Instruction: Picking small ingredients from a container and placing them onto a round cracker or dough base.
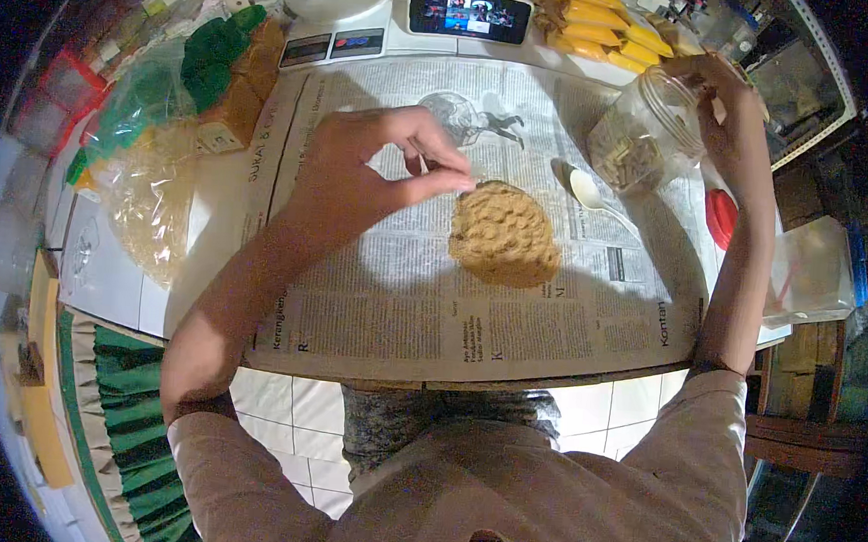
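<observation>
A flat round heap of light brown powder or crumbs [508,234], dimpled on top, lies on spread newspaper [372,319]. My left hand [388,158] hovers at its upper left edge, thumb and fingertips pinched together; whether something small is between them cannot be told. At the upper right, my right hand [715,94] is beside the mouth of a clear plastic jar [636,134], fingers curled; its grip is partly hidden. The jar leans and holds small light brown pieces. A cream plastic spoon [589,191] rests on the newspaper below the jar.
A phone [469,15] with a lit screen stands at the back, beside a kitchen scale [333,47]. Filled yellow packets [594,25] lie back right. Clear plastic bags [147,197] are on the left. A red lid [721,218] and a clear container [809,272] sit at the right.
</observation>
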